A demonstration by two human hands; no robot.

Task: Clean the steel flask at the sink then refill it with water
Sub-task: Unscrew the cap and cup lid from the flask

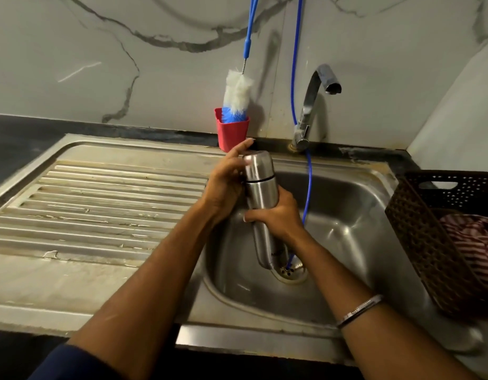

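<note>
A person holds a steel flask [260, 198] upright over the sink basin [347, 231], cap [256, 163] still on, its base hanging just above the drain [290, 271]. The right hand [278, 215] has its grip wrapped round the middle of the flask body, fingers curled across the front. The left hand [227, 176] grasps the cap end from the side, fingers reaching over the top. A thin bangle [359, 311] sits on the right forearm.

Behind the basin, at the back edge of the desk, a chrome tap [314, 102] rises with its spout turned right, no water running. A blue hose [295, 78] drops down the marble wall and trails into the basin toward the drain. Left of the tap stands a red cup [231, 133] holding a white-and-blue bottle brush [237, 94] with a blue handle. The ribbed drainboard [100, 204] fills the left side. At the right edge, a dark woven basket [429, 237] holds a red-and-white striped cloth [473, 242].
</note>
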